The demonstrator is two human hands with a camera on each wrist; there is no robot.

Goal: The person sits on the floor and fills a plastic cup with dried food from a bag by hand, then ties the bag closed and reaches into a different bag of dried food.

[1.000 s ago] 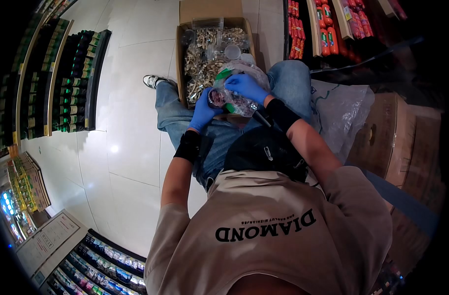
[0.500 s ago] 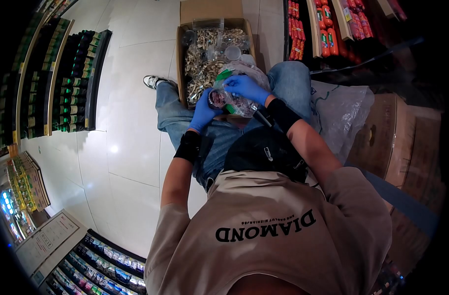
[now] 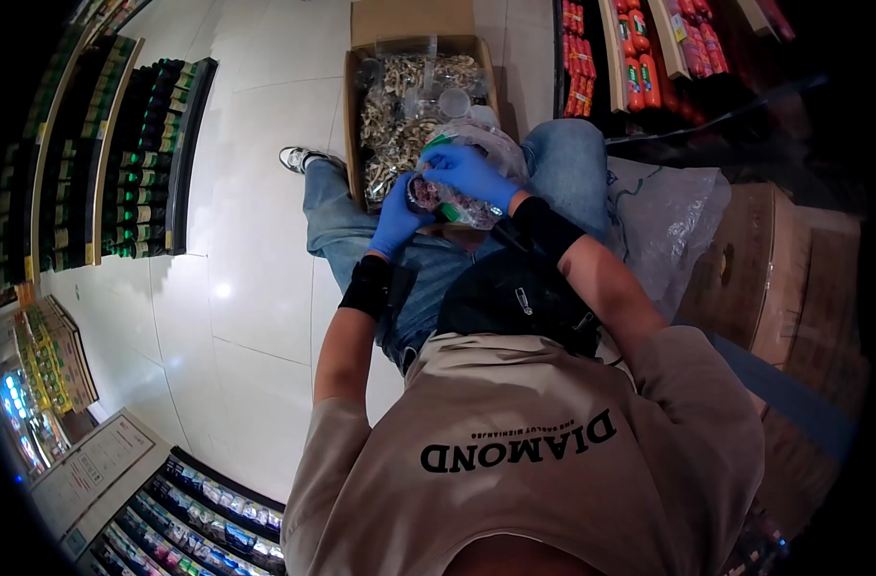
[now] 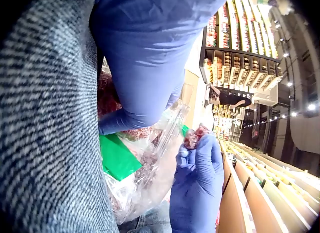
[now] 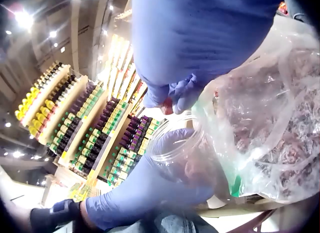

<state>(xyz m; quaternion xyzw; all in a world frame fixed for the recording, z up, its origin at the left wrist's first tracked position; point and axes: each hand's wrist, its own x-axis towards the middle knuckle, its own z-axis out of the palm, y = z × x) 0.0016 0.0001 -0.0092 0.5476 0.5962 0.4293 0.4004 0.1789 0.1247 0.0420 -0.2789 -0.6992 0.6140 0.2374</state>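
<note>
My blue-gloved left hand (image 3: 397, 223) grips a round clear plastic jar (image 5: 172, 150) with its mouth tilted up. Dark reddish pieces show inside the jar in the head view. Above the jar's rim, my gloved right hand (image 3: 468, 177) pinches a small, wrinkled, dark red piece (image 4: 194, 138) between thumb and fingers. Close beside the jar, a clear plastic bag (image 5: 265, 118) bulges with more reddish pieces, some seemingly in clear wrap. Green tape (image 4: 120, 158) runs along part of the bag. The left fingertips are partly hidden behind the jar.
An open cardboard box (image 3: 353, 144) between the legs holds dried brownish slices, clear packs and a round clear lid (image 3: 454, 103). Sausage shelves (image 3: 639, 58) stand at the upper right, bottle shelves (image 3: 150, 163) at the left. A plastic sheet (image 3: 663, 216) and cartons (image 3: 735, 259) lie at the right.
My right hand has shifted a little to the left, from over the bag to the jar's rim. The left hand and jar stay in place.
</note>
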